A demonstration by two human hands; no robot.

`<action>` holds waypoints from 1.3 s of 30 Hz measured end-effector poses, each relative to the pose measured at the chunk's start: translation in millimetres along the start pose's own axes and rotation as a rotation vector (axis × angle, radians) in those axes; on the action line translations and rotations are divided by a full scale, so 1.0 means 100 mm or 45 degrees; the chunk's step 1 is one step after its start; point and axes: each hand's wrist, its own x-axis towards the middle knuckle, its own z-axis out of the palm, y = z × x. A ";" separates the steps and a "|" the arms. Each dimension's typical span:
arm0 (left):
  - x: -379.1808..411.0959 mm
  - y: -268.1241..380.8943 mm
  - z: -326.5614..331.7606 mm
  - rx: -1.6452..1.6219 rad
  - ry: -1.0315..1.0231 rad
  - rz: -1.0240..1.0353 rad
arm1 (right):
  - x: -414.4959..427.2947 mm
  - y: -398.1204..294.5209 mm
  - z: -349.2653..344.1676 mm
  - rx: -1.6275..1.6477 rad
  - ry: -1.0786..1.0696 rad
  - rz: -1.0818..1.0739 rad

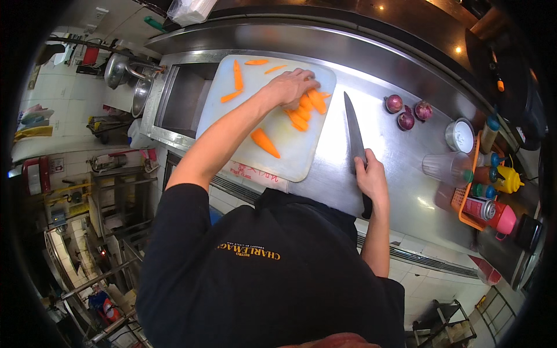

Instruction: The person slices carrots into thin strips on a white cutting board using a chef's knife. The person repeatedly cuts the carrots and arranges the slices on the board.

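My left hand [292, 88] reaches over the far right part of a white plastic cutting board [235, 126], its fingers curled down on a group of orange carrot pieces [300, 116]. The fingertips are partly hidden, so a firm grip on any one piece is not certain. A tapered carrot piece [265, 143] lies apart nearer to me. Several thin carrot slices [237, 75] are spread along the board's far left. Right of the board, my right hand [370, 176] grips a large chef's knife [354, 126] by its dark handle, blade pointing away from me over the steel counter.
Several red onions [406, 120] sit on the counter to the right. Beyond them are a small metal bowl [460, 135], a clear plastic container [447, 168] and an orange basket [460, 201] with squeeze bottles. A steel sink basin [185, 98] lies left of the board, with a printed cloth [256, 175] under its near edge.
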 end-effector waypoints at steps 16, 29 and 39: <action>-0.21 -0.39 -0.14 -0.197 -0.055 -0.214 | 0.09 -0.33 -0.04 -0.559 -0.459 -0.268; -1.90 0.09 0.47 -0.919 0.230 -0.795 | 0.88 -0.80 0.22 -0.637 -0.380 -0.288; -1.68 0.16 0.66 -0.679 0.651 -0.702 | 0.25 -0.65 0.85 -0.655 -0.343 -0.231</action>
